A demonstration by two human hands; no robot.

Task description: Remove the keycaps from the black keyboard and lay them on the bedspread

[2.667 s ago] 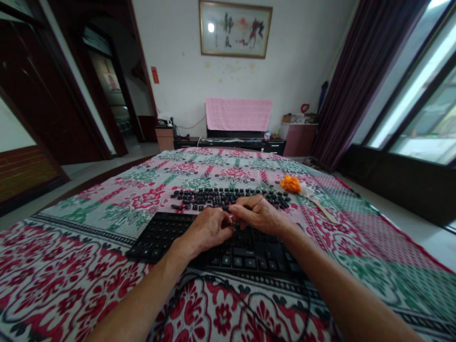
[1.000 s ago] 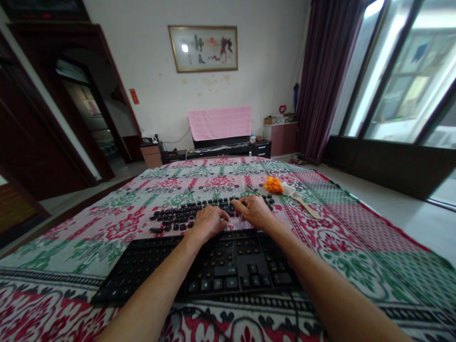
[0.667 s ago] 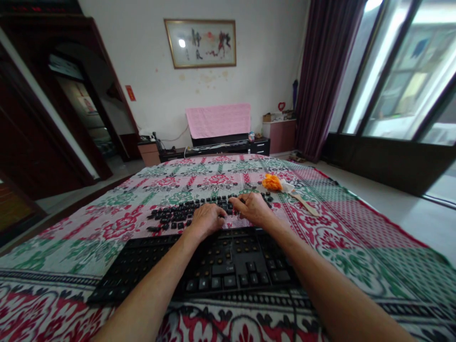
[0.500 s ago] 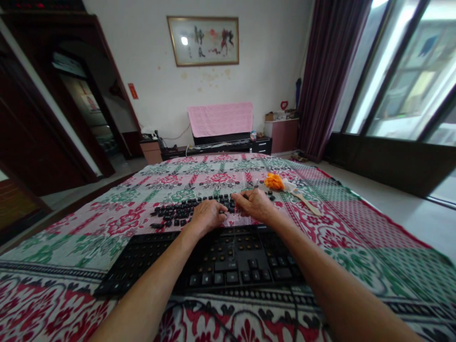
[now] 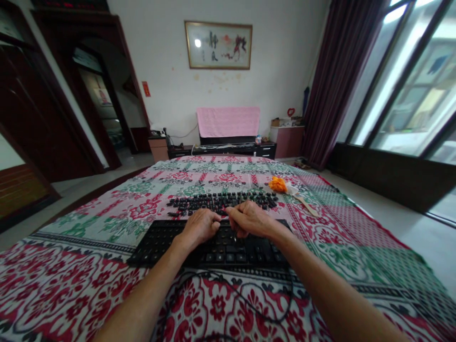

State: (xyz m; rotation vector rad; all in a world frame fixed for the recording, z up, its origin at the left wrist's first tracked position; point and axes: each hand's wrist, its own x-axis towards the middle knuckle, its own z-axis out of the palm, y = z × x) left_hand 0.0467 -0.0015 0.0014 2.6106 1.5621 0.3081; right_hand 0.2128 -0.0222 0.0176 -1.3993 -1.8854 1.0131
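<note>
As both hands (image 5: 201,226) (image 5: 251,219) curl nearly closed over a keyboard (image 5: 156,239), contents unclear, some keys (image 5: 230,258) seated, loose keycaps (image 5: 203,203) beyond

Keyboard (image 5: 219,244) black, pale legends on front-row keys; loose keycaps (image 5: 210,202) black too, cable (image 5: 272,321) same. Cloth (image 5: 117,266): red and green flowers over pink and pale bands at far end, crimson florals on off-white up front, dark patterned border stripe between (busy print). Orange tuft (image 5: 278,185), pale tan stick (image 5: 308,207). Towel (image 5: 228,122) pink, curtain (image 5: 342,80) dark purple, picture frame (image 5: 218,22) gold.
</note>
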